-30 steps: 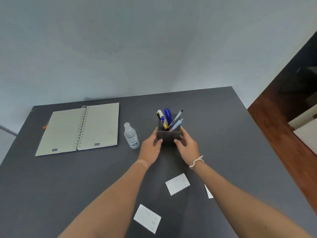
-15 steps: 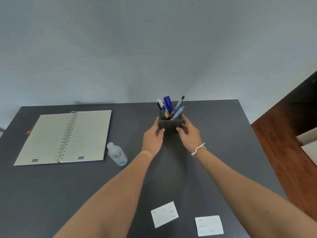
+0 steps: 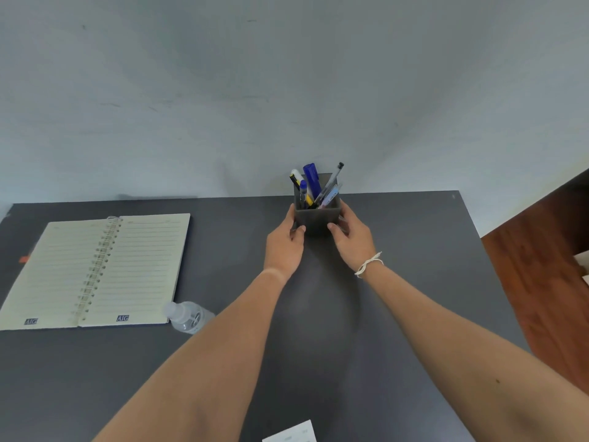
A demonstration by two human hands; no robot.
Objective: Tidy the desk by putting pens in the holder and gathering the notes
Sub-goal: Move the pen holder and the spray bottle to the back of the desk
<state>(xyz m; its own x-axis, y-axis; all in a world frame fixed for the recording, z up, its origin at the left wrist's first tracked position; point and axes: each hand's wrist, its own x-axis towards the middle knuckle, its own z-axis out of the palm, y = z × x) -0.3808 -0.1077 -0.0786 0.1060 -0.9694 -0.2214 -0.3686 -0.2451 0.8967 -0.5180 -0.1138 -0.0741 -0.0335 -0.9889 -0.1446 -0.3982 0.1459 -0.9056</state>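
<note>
A dark grey square pen holder (image 3: 317, 220) stands near the far edge of the dark desk (image 3: 398, 282). Several pens (image 3: 314, 186) stick out of it, among them a blue marker and a white and yellow one. My left hand (image 3: 283, 247) grips the holder's left side and my right hand (image 3: 352, 237) grips its right side. One white note (image 3: 291, 433) lies at the bottom edge of the view, partly cut off.
An open spiral notebook (image 3: 95, 272) lies at the left. A small clear bottle (image 3: 188, 317) lies on its side beside the notebook's near right corner. A pale wall rises behind the desk. Wooden floor (image 3: 541, 282) shows past the desk's right edge.
Both hands have pushed the pen holder away from me toward the desk's far edge. The view has shifted, so the notes have slid down and mostly out of sight.
</note>
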